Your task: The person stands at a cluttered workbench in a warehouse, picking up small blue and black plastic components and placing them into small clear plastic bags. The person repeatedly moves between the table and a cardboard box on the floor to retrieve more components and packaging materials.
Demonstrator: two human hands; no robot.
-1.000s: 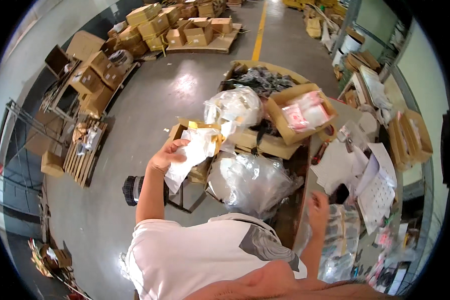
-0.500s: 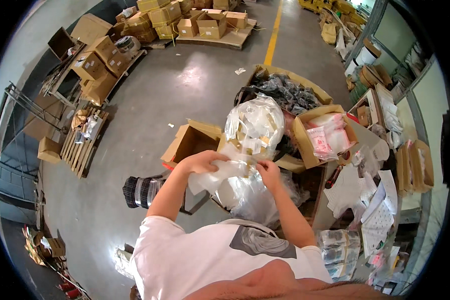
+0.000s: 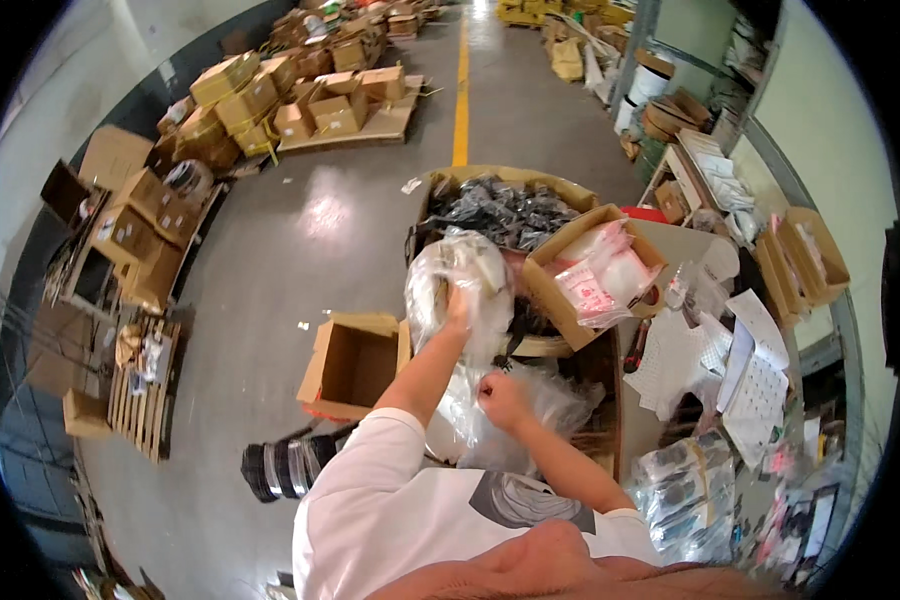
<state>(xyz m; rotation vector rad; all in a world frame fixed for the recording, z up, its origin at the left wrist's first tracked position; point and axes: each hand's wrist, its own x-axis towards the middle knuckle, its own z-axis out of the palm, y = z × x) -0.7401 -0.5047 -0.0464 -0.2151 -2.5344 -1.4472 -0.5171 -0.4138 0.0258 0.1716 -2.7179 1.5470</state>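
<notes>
My left hand [image 3: 457, 307] reaches forward into a large clear plastic bag [image 3: 425, 275] with pale contents. Plastic and motion blur hide its fingers. Closer to me, my right hand [image 3: 506, 400] is curled closed over a spread of clear plastic sheeting [image 3: 550, 405]; whatever it may hold is hidden. A small black piece [image 3: 502, 362] shows just beyond its fingers. Left of the bag stands an open, empty-looking cardboard box [image 3: 355, 365]. Behind the bag, a big carton [image 3: 580, 190] holds many dark pieces in clear wrapping.
To the right, a cardboard box [image 3: 545, 275] holds pink-and-white plastic packets [image 3: 605, 280]. Papers [image 3: 755, 400] and a clear-wrapped bundle [image 3: 685, 490] lie on the table beside me. A black wrapped roll [image 3: 288, 467] is at my left. Pallets with cartons [image 3: 150, 230] stand farther off.
My hands have parted from the translucent plastic bag they held between them. The left has moved forward into the large bag; the right has drawn back and curled closed. The view has shifted.
</notes>
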